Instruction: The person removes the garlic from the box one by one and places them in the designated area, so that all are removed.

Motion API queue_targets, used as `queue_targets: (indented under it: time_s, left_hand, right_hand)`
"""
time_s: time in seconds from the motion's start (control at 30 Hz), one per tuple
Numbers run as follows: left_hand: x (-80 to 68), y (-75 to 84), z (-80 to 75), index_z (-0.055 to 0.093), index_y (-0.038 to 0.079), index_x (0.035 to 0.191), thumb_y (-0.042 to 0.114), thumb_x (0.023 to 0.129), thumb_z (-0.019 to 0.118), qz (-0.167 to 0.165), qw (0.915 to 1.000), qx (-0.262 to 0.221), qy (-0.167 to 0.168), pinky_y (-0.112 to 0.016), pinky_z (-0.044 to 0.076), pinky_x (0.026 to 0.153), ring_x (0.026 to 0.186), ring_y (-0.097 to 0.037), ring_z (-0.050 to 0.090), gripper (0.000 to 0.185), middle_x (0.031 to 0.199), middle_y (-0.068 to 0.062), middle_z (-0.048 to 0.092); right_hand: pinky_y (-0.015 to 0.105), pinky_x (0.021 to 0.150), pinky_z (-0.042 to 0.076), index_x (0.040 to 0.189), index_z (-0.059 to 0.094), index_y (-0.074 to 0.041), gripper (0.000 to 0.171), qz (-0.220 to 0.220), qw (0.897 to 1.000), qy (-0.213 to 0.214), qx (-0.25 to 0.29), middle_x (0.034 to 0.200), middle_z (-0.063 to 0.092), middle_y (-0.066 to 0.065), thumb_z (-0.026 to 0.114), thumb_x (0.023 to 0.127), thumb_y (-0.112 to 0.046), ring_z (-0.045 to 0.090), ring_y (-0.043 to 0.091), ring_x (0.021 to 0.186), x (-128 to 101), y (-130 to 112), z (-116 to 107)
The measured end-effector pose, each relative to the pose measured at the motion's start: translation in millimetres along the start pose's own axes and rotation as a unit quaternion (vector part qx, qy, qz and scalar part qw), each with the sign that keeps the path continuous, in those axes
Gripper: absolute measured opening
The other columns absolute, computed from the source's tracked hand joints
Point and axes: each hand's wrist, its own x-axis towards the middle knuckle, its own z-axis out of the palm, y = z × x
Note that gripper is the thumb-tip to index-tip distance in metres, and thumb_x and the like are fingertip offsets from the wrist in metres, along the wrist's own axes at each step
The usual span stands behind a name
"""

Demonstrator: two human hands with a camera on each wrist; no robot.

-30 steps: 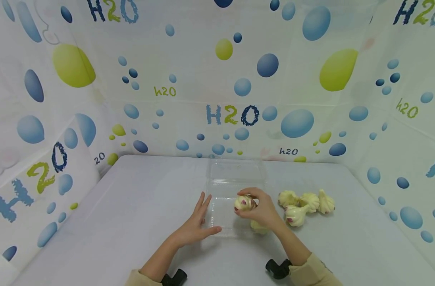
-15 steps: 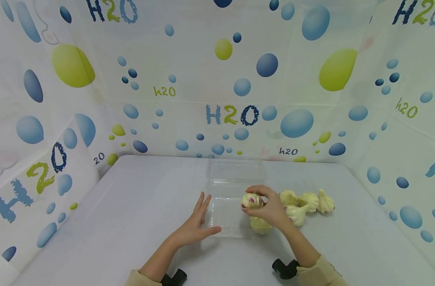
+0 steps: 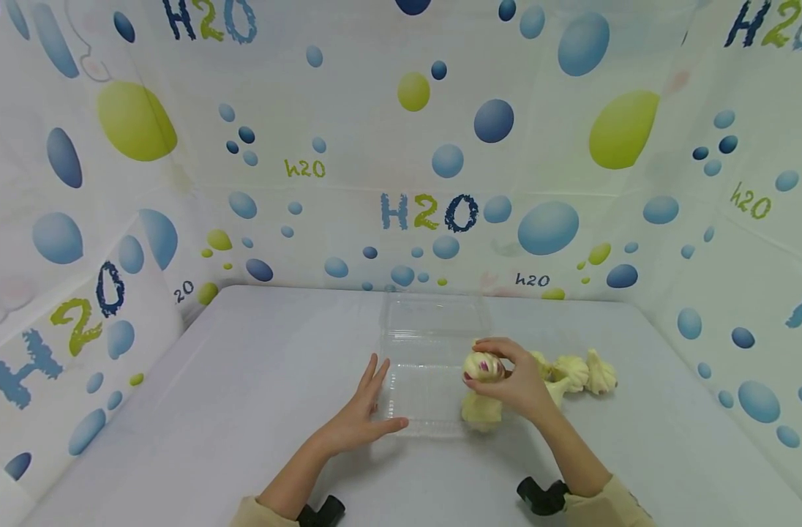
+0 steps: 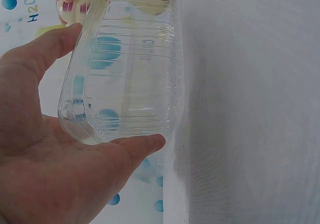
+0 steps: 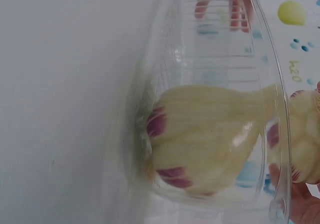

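A clear plastic container (image 3: 421, 388) stands on the table with its hinged lid (image 3: 434, 313) lying back. Spread, fairly straight fingers of my left hand (image 3: 355, 419) rest against the container's left side; the left wrist view shows them at its corner (image 4: 82, 126). Over the container's right edge my right hand (image 3: 522, 380) pinches a garlic bulb (image 3: 484, 366) between thumb and fingers. Inside, at the front right corner, lies another garlic bulb (image 5: 200, 134), seen through the clear wall in the right wrist view. The held garlic bulb (image 5: 304, 134) shows just beyond the rim there.
To the right of the container more garlic bulbs (image 3: 571, 373) lie close together, some partly behind my right hand. A white cloth covers the table (image 3: 263, 351), and patterned curtains (image 3: 348, 110) rise behind it and at both sides.
My right hand has moved to the right and slightly up with the garlic bulb, from over the container's middle to its right edge. The left hand stays in place.
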Motion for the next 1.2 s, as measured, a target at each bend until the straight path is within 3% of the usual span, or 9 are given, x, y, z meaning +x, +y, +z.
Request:
queue_targets:
  time_s: [0.17, 0.4, 0.53, 0.7, 0.77, 0.97, 1.07, 1.2]
  left_hand:
    - [-0.3, 1.4, -0.1, 0.001, 0.02, 0.138, 0.037, 0.073, 0.064, -0.003, 1.0, -0.001, -0.002, -0.047, 0.031, 0.091, 0.126, -0.032, 0.005, 0.091, 0.139, -0.002, -0.018]
    - [0.8, 0.0, 0.2, 0.001, 0.02, 0.138, 0.036, 0.074, 0.064, -0.001, 1.0, -0.003, 0.0, -0.047, 0.031, 0.091, 0.126, -0.033, 0.005, 0.091, 0.139, -0.004, -0.018]
    - [0.5, 0.1, 0.5, 0.001, 0.021, 0.138, 0.036, 0.074, 0.064, -0.002, 1.0, -0.003, -0.002, -0.046, 0.031, 0.091, 0.126, -0.032, 0.005, 0.091, 0.139, -0.002, -0.018]
    - [0.4, 0.4, 0.8, 0.0, 0.021, 0.138, 0.037, 0.073, 0.064, -0.005, 1.0, -0.001, -0.002, -0.046, 0.031, 0.091, 0.126, -0.031, 0.005, 0.092, 0.139, -0.001, -0.018]
    - [0.4, 0.4, 0.7, 0.0, 0.021, 0.138, 0.038, 0.073, 0.064, -0.005, 1.0, -0.001, -0.002, -0.046, 0.031, 0.091, 0.126, -0.032, 0.006, 0.092, 0.139, -0.002, -0.018]
    - [0.4, -0.4, 0.5, 0.001, 0.02, 0.138, 0.038, 0.073, 0.064, -0.001, 1.0, 0.003, 0.002, -0.047, 0.032, 0.09, 0.126, -0.034, 0.007, 0.091, 0.139, -0.003, -0.017]
    - [-0.2, -0.2, 0.3, 0.001, 0.021, 0.138, 0.039, 0.073, 0.064, -0.001, 1.0, 0.003, 0.001, -0.046, 0.032, 0.091, 0.126, -0.033, 0.007, 0.091, 0.139, -0.002, -0.018]
    - [-1.1, 0.7, 0.0, 0.0, 0.022, 0.137, 0.039, 0.073, 0.063, -0.003, 1.0, 0.003, -0.001, -0.046, 0.031, 0.091, 0.126, -0.032, 0.007, 0.092, 0.139, -0.001, -0.018]
  right_hand:
    - [0.024, 0.069, 0.047, 0.101, 0.059, -0.012, 0.047, -0.01, 1.0, 0.007, -0.01, 0.109, 0.052, 0.002, 0.078, 0.058, -0.016, 0.049, 0.014, 0.095, 0, 18, -10]
    - [0.02, 0.071, 0.046, 0.101, 0.059, -0.008, 0.049, -0.022, 0.998, 0.03, -0.042, 0.11, 0.052, 0.004, 0.079, 0.057, -0.015, 0.049, 0.016, 0.096, -2, 24, -23]
    - [0.025, 0.072, 0.046, 0.101, 0.059, -0.008, 0.049, -0.033, 0.996, 0.046, -0.072, 0.109, 0.053, 0.004, 0.079, 0.058, -0.018, 0.049, 0.017, 0.096, -4, 27, -29]
    - [0.03, 0.073, 0.046, 0.102, 0.06, -0.01, 0.048, -0.051, 0.994, 0.064, -0.07, 0.11, 0.052, 0.003, 0.078, 0.058, -0.016, 0.048, 0.017, 0.097, -3, 53, -40]
    - [0.026, 0.072, 0.046, 0.103, 0.06, -0.011, 0.049, -0.062, 0.993, 0.066, -0.072, 0.111, 0.052, 0.002, 0.078, 0.059, -0.016, 0.047, 0.016, 0.099, -2, 69, -45]
    - [0.022, 0.074, 0.044, 0.104, 0.059, -0.013, 0.048, -0.031, 0.992, 0.074, -0.097, 0.112, 0.052, -0.002, 0.077, 0.06, -0.021, 0.046, 0.009, 0.1, -7, 56, -53]
    - [0.02, 0.075, 0.043, 0.103, 0.059, -0.011, 0.049, -0.007, 0.991, 0.077, -0.108, 0.112, 0.051, 0.0, 0.077, 0.059, -0.022, 0.046, 0.009, 0.099, -13, 38, -54]
    - [0.023, 0.072, 0.045, 0.103, 0.058, -0.008, 0.049, -0.033, 0.991, 0.087, -0.1, 0.111, 0.052, 0.005, 0.078, 0.059, -0.018, 0.047, 0.014, 0.099, -14, 49, -60]
